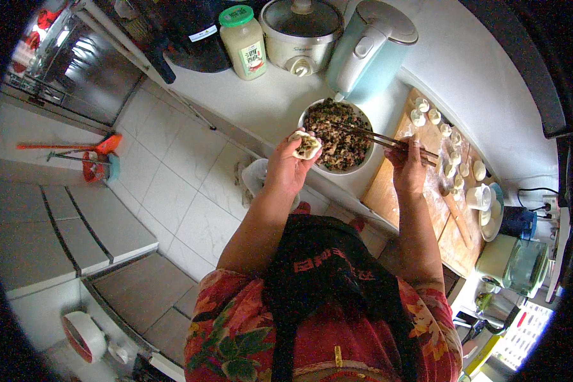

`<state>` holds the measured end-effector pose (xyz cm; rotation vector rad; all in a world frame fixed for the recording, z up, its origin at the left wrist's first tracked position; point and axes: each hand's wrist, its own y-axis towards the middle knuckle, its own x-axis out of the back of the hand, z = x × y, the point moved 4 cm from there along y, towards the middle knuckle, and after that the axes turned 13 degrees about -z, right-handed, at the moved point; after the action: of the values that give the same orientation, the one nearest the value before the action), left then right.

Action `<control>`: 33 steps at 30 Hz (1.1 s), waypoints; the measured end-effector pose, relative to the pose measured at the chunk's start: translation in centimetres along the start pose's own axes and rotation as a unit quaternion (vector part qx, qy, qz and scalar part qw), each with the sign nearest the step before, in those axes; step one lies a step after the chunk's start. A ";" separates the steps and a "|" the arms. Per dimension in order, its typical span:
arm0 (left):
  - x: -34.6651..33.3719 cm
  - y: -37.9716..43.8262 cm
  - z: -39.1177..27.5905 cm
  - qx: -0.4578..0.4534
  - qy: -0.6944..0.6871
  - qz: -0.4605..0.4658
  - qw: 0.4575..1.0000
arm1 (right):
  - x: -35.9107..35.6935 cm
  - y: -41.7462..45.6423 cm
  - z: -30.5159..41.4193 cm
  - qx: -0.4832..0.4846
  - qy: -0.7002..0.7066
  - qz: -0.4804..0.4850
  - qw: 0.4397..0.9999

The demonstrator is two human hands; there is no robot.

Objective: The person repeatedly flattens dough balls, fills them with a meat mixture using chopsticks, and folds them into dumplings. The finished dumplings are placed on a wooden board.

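My left hand (291, 164) holds a round dough wrapper (307, 146) with some dark filling on it, just left of a white bowl (373, 153). Chopped meat-and-vegetable filling (336, 136) heaps up in that bowl. In my right hand (407, 167) is a pair of dark chopsticks (384, 139), their tips over the filling. Under and beyond this hand lies a floured wooden board (387, 184). Several small dough pieces (418, 117) and a wooden rolling pin (457, 217) rest on the board.
A light-blue electric kettle (377, 52), a white slow cooker (302, 40) and a green-lidded glass jar (244, 45) stand behind the bowl. Past the board's right side are a white plastic cup (478, 197) and a plate with dough (493, 224). A bin (255, 175) stands on the floor below the counter edge.
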<state>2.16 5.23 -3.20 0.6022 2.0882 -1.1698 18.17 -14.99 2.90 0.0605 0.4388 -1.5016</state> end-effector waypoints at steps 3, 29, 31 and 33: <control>-0.4 -0.1 0.0 0.012 -0.007 -0.001 1.000 | 0.0 -0.3 0.2 -0.014 0.016 0.010 1.000; -2.5 -1.9 -0.1 0.014 0.005 0.024 1.000 | -2.2 0.8 1.8 0.118 -0.217 0.042 0.968; -2.8 -2.3 0.1 0.016 0.007 0.036 0.999 | -2.4 0.5 1.6 0.085 -0.208 0.035 0.974; -3.1 -2.6 0.7 0.016 0.016 0.067 0.998 | -1.0 0.1 1.0 -0.004 -0.338 0.131 0.932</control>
<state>2.76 3.11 0.31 0.7674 2.0248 -1.1263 18.54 -14.34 4.14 -0.3847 -0.1203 -1.1638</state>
